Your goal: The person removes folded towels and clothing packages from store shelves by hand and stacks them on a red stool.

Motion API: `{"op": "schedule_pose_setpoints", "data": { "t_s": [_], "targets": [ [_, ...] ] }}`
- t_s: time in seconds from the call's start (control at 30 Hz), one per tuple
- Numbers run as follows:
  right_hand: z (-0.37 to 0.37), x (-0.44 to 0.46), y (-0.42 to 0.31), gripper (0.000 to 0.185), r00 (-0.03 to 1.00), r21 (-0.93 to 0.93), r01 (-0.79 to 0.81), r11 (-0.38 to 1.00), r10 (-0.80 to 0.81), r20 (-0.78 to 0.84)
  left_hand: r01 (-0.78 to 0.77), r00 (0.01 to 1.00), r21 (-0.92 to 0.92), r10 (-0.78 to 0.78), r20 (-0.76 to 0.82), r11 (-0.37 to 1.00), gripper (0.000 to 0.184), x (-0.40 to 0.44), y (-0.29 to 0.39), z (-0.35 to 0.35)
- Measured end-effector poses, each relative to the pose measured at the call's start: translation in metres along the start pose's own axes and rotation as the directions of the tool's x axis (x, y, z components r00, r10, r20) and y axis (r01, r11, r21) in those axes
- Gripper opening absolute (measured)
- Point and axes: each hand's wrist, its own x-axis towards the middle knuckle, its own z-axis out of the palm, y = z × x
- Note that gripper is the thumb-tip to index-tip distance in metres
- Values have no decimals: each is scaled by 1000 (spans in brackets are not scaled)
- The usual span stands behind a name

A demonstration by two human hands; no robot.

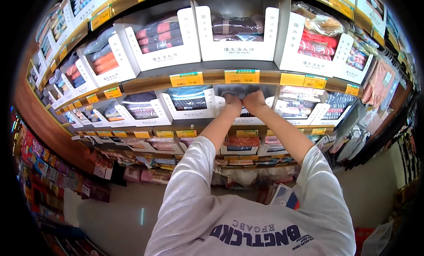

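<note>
Both my hands reach into a white open-front display box (219, 107) on the middle shelf. My left hand (232, 98) is at the box's left part, with its fingers curled and mostly hidden inside. Close beside it, almost touching, is my right hand (255, 99), also curled like a fist. Dark goods show faintly around my hands, but what the fingers grip cannot be made out. To the left stands a box with blue folded textiles (189, 97). On the right, another box holds plastic-wrapped textiles (298, 107).
Above runs a shelf edge (212, 77) with yellow price tags (242, 76) and larger white boxes (240, 52) of folded towels. Lower shelves hold more packages (240, 141). Hanging pink goods (378, 84) are at the right. Grey floor (132, 212) lies below, with stacked goods at the left.
</note>
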Motion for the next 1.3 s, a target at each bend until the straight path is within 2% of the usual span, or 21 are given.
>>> {"op": "schedule_pose_setpoints", "data": {
  "t_s": [0.07,0.17,0.2,0.27,0.33,0.37,0.4,0.5,0.6,0.63,0.7,0.73,0.8,0.83,0.9,0.97,1.0,1.07,1.13,1.2,1.3],
  "targets": [
    [-9,-1,4,14,986,-80,-44,996,31,-162,75,997,-91,-78,-28,993,43,4,-1,-5],
    [-20,-6,10,14,972,-35,-85,996,75,-224,212,962,-358,-258,-85,909,41,16,-4,-6],
    [-19,-8,13,15,963,-30,-92,995,82,-255,215,962,-357,-260,-81,909,41,17,-2,-3],
    [-7,-1,18,17,974,10,-57,998,58,-220,274,796,-447,-462,-392,851,35,19,5,3],
    [-22,-10,19,23,983,85,-98,992,110,-146,259,782,-463,-465,-415,848,29,9,4,-2],
    [-35,-15,22,31,994,132,-100,986,103,-23,220,765,-506,-470,-441,834,25,8,3,-3],
    [-28,-13,24,31,994,132,-98,986,103,-26,178,746,-548,-475,-466,818,22,7,2,-5],
    [-18,-12,28,37,929,-31,-196,980,175,-325,55,801,-606,-397,-448,794,18,-2,-3,-25],
    [-42,-19,31,41,932,10,-307,952,302,-202,12,692,-573,-421,-586,819,17,-4,-4,-33],
    [-50,-26,33,40,920,150,-306,940,333,-208,-7,664,-600,-445,-601,800,19,-5,-6,-33],
    [-49,-26,41,31,902,406,-225,886,347,-257,-47,614,-585,-438,-656,810,18,-11,-10,-35],
    [-41,-22,44,31,903,406,-217,888,340,-263,-91,564,-564,-425,-708,821,18,-17,-12,-38],
    [-31,-21,42,24,683,493,-48,869,389,-618,-101,525,-484,-367,-768,869,16,-28,-15,-45],
    [-33,-29,41,18,609,491,52,870,362,-706,-114,486,-402,-302,-820,909,15,-33,-15,-48],
    [-32,-32,38,17,568,532,37,846,421,-708,-117,476,-379,-283,-832,918,14,-46,-17,-54],
    [-21,-27,37,15,422,593,108,798,503,-754,-177,483,-398,-273,-832,900,10,-62,-18,-57],
    [-20,-28,34,15,431,591,121,797,495,-755,-163,488,-407,-285,-825,898,10,-69,-16,-59],
    [-19,-33,25,13,516,790,152,594,634,-576,-49,714,-566,-367,-596,823,10,-73,-10,-61],
    [-17,-34,18,11,544,838,115,534,672,-503,-74,652,-524,-357,-669,848,11,-76,-4,-55],
    [-15,-39,14,10,523,888,148,435,728,-444,-207,467,-567,-429,-774,797,20,-77,4,-50],
    [-29,-56,12,15,542,860,176,480,682,-491,-237,452,-609,-469,-759,757,27,-83,9,-48]
  ]
}}
